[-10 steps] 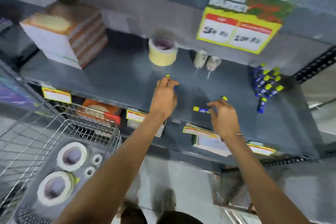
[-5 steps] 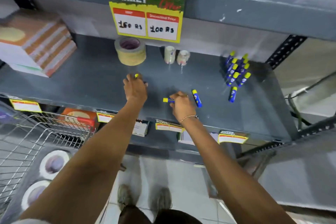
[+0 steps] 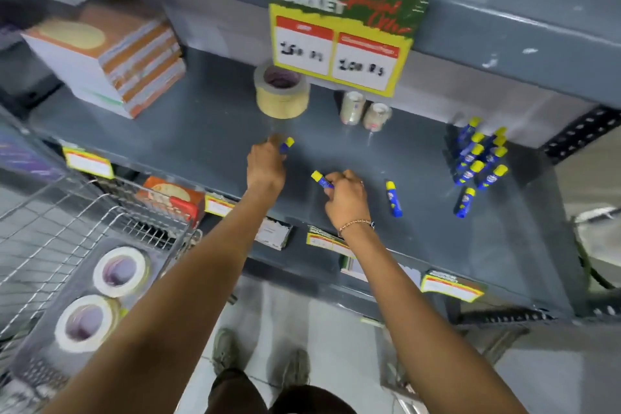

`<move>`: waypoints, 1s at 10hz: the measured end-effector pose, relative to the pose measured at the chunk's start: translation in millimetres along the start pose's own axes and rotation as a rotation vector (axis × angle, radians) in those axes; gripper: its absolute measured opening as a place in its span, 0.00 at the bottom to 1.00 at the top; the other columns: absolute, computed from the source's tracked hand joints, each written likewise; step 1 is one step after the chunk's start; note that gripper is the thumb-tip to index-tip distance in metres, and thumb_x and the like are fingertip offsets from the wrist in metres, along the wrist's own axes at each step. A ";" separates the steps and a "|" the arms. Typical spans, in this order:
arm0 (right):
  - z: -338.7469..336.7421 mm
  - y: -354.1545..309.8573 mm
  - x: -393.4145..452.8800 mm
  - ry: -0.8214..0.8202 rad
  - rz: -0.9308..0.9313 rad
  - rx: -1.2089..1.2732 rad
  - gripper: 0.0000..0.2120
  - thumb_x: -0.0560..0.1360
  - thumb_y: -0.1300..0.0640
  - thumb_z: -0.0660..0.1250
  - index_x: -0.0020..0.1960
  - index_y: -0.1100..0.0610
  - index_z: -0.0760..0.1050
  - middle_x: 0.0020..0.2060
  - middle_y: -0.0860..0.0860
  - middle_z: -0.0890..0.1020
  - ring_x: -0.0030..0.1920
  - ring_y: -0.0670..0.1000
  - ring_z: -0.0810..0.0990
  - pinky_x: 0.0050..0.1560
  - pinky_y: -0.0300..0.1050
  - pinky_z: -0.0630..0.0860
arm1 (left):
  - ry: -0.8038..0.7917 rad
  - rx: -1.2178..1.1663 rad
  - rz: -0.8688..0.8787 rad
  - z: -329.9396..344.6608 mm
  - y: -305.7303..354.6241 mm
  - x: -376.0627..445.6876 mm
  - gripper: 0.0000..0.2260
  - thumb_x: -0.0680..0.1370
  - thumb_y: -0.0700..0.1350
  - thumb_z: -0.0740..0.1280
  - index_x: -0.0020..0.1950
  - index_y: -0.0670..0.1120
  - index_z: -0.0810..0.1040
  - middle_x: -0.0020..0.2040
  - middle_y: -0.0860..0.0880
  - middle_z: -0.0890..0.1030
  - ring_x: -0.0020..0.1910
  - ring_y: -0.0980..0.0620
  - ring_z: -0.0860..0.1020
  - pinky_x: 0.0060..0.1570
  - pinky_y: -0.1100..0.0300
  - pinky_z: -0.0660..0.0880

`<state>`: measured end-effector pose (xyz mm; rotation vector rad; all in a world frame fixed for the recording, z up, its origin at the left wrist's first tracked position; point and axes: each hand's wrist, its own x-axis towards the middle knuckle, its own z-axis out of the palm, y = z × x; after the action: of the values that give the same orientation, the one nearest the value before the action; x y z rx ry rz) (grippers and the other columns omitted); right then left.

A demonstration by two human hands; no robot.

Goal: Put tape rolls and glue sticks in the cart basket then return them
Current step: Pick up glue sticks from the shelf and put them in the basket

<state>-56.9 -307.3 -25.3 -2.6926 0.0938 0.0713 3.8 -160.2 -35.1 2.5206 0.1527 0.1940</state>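
Reaching over the flat grey metal shelf [image 3: 208, 131], both bare hands each hold a small blue glue stick with a yellow cap. The left hand [image 3: 266, 163] has its fingers curled round one glue stick [image 3: 286, 145], and only the yellow cap and a bit of blue poke out past the fingertips. The right hand [image 3: 346, 198] pinches a second glue stick [image 3: 321, 179] with bent fingers, and its yellow cap points up and to the left. A thin bead bracelet [image 3: 356, 224] sits on the right wrist.

One more blue glue stick [image 3: 393, 199] lies flat on the shelf just to the right of the right hand, not touching it. Farther right, a bunch of blue glue sticks with yellow caps [image 3: 480, 158] sits close together near the shelf's end, and one stick [image 3: 465, 202] lies a little apart in front of them.

At the back of the shelf sits a big roll of tan paper tape [image 3: 282, 91]. Beside it are two small clear tape rolls [image 3: 364, 109]. Above them hangs a green and yellow price sign [image 3: 342, 30]. A stack of orange and white boxes [image 3: 111, 54] stands on the left of the shelf.

Down on the left is the silver wire cart basket [image 3: 67, 232]. Two big white tape rolls [image 3: 104, 296] lie flat inside it, side by side.
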 end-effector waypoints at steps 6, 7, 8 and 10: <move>243.0 -309.8 -47.0 -0.684 -0.408 -0.054 0.09 0.73 0.61 0.67 0.48 0.66 0.81 0.48 0.67 0.83 0.47 0.56 0.82 0.42 0.47 0.73 | 0.369 -0.555 -1.014 -116.4 -362.9 -183.5 0.07 0.70 0.38 0.74 0.45 0.42 0.78 0.45 0.37 0.83 0.45 0.41 0.82 0.49 0.51 0.76; 292.5 -309.2 -35.6 -0.727 -0.298 -0.254 0.13 0.74 0.59 0.67 0.56 0.66 0.77 0.55 0.65 0.81 0.56 0.60 0.80 0.51 0.51 0.76 | 0.129 -0.531 -1.085 -91.6 -398.8 -196.9 0.07 0.70 0.39 0.75 0.46 0.38 0.82 0.42 0.44 0.83 0.42 0.51 0.79 0.41 0.61 0.70; 336.0 -297.8 -39.0 -0.779 -0.024 -0.255 0.19 0.73 0.62 0.69 0.63 0.66 0.73 0.60 0.62 0.79 0.60 0.61 0.78 0.59 0.54 0.78 | -0.016 -0.499 -1.149 -63.0 -424.0 -202.7 0.11 0.70 0.43 0.75 0.49 0.40 0.82 0.45 0.44 0.84 0.46 0.48 0.80 0.44 0.60 0.71; 414.3 -272.5 -89.1 -0.905 0.215 -0.120 0.17 0.79 0.62 0.60 0.67 0.63 0.69 0.66 0.58 0.74 0.65 0.58 0.74 0.62 0.44 0.73 | -0.089 -0.551 -1.257 -12.6 -454.2 -229.3 0.12 0.71 0.36 0.72 0.54 0.38 0.83 0.52 0.38 0.84 0.54 0.44 0.81 0.53 0.57 0.73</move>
<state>-139.1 122.2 -275.7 -2.4868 0.0951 1.3563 -253.5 181.4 -311.2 1.5047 1.3542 -0.3404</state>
